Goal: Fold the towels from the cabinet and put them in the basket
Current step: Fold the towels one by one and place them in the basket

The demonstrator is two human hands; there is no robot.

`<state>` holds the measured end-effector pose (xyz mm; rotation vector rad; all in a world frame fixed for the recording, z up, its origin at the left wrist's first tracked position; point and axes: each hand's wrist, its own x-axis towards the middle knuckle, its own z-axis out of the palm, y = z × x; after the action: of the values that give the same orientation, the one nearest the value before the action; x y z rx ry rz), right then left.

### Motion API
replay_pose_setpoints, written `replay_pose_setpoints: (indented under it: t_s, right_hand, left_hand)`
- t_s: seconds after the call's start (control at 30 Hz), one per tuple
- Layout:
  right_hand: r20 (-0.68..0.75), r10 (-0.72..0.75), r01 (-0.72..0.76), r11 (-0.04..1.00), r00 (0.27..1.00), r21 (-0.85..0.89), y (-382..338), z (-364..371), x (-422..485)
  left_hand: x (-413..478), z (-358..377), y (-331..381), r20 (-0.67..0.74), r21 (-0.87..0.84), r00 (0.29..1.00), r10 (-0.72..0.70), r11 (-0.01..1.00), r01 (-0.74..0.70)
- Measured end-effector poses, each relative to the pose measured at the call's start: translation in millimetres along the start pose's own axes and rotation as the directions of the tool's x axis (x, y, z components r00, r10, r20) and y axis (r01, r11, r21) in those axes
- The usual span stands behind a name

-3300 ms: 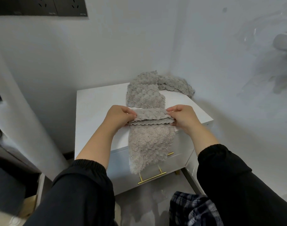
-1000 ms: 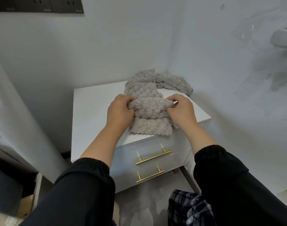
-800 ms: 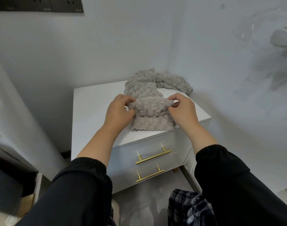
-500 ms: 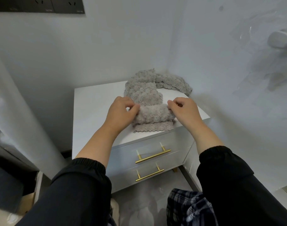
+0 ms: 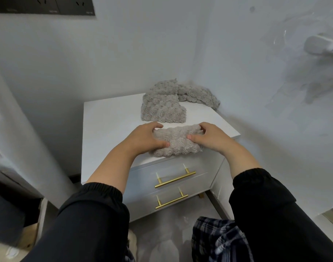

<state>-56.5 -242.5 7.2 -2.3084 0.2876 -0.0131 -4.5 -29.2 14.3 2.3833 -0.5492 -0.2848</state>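
A grey fluffy towel (image 5: 178, 141), folded into a small thick bundle, lies at the front edge of the white cabinet top (image 5: 108, 121). My left hand (image 5: 145, 138) grips its left end, thumb on top and fingers curled over the far side. My right hand (image 5: 212, 137) grips its right end the same way. Behind it lies a second grey towel (image 5: 162, 108), folded flat, and a third grey towel (image 5: 198, 96) is bunched in the back corner against the wall. No basket is in view.
The cabinet stands in a corner between two white walls and has two drawers with gold bar handles (image 5: 175, 179). A white pillar (image 5: 20, 129) rises to the left. Grey floor and plaid fabric (image 5: 218, 241) show below.
The towel hung over the cabinet's front edge; both hands folded it up in steps into a compact bundle. The bundle now lies apart from the folded towel behind it.
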Motion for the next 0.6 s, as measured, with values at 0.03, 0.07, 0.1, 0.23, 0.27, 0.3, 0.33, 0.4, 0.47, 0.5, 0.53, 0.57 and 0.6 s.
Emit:
replay_pose_setpoints:
  t_s: [0.03,0.07,0.1,0.23,0.27,0.3,0.33,0.4,0.47,0.5,0.53,0.57,0.6]
  right_hand:
    - [0.026,-0.001,0.0,0.999,1.0,0.043,0,1,-1]
    - [0.047,-0.008,0.003,0.995,0.999,0.104,0,1,-1]
    - [0.057,-0.005,-0.004,0.988,0.998,0.154,1,2,-1]
    - [0.019,-0.015,0.011,0.974,1.0,0.226,4,2,-2]
    - [0.002,-0.019,0.018,0.969,1.0,0.245,4,3,-2]
    - [-0.017,-0.017,0.021,0.962,1.0,0.271,5,3,-3]
    - [-0.037,-0.014,0.024,0.953,0.999,0.302,5,3,-5]
    - [-0.089,-0.006,0.04,0.922,0.996,0.385,5,4,-8]
    - [-0.169,0.044,0.044,0.872,0.985,0.487,9,0,-14]
    - [-0.204,0.073,0.045,0.852,0.976,0.521,10,-3,-19]
    - [-0.241,0.101,0.044,0.848,0.965,0.528,12,-10,-26]
    - [-0.285,0.115,0.047,0.862,0.952,0.505,15,-19,-35]
    - [-0.327,0.11,0.054,0.889,0.939,0.455,18,-26,-43]
  left_hand:
    - [1,0,0,0.009,0.008,1.0,-0.006,1.0,0.006]
    - [1,0,0,0.009,0.014,1.0,-0.008,1.0,0.008]
    - [2,1,2,0.005,0.021,1.0,-0.01,1.0,0.01]
    - [2,12,9,-0.096,-0.015,0.994,-0.057,0.998,0.056]
    - [2,14,11,-0.13,-0.047,0.989,-0.066,0.997,0.061]
    - [3,17,12,-0.152,-0.082,0.986,-0.066,0.995,0.054]
    - [3,20,14,-0.166,-0.118,0.985,-0.056,0.992,0.037]
    - [4,24,20,-0.179,-0.186,0.983,-0.036,0.983,0.002]
    - [3,33,32,-0.174,-0.234,0.985,-0.006,0.972,-0.035]
    - [1,37,37,-0.168,-0.252,0.986,0.01,0.966,-0.053]
    - [-1,43,46,-0.152,-0.272,0.988,0.035,0.959,-0.076]
    - [-3,49,56,-0.131,-0.296,0.99,0.049,0.951,-0.086]
    - [-4,54,63,-0.112,-0.318,0.992,0.058,0.944,-0.091]
